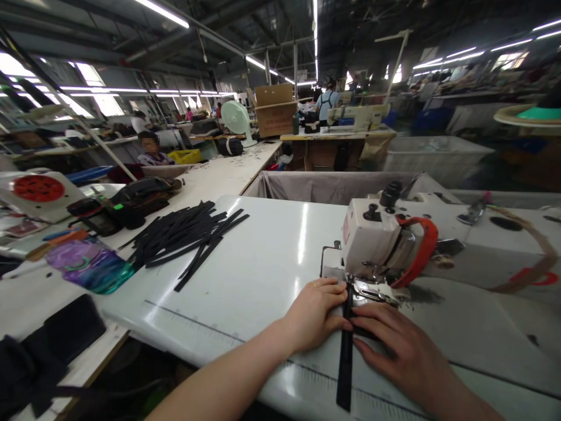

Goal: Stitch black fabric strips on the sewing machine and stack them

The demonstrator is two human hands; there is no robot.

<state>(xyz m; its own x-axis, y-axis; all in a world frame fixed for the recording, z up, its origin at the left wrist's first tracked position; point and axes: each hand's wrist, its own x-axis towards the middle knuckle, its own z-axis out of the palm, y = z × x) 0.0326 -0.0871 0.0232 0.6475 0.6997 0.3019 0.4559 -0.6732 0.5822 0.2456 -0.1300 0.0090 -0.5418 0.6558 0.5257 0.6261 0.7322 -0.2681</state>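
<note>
A long black fabric strip (pixel 345 368) lies lengthwise on the sewing table, its far end under the needle area of a white sewing machine (pixel 368 234). My left hand (pixel 313 313) rests along the strip's left side, fingertips close to the metal presser foot (pixel 366 289) and thumb on the strip. From the right, my right hand (pixel 394 345) holds the strip's edge with its fingertips. Some black material shows between its thumb and fingers; how far that extends is hidden. A loose pile of similar black strips (pixel 179 234) lies to the left on the table.
A printed ruler scale (pixel 197 324) runs along the table's front edge. Left of it are a shiny purple-teal pouch (pixel 87 263) and dark cloth (pixel 74 327). Beyond stand a cloth-lined bin (pixel 324 186), a green fan (pixel 236 118), a cardboard box (pixel 275 114) and other people.
</note>
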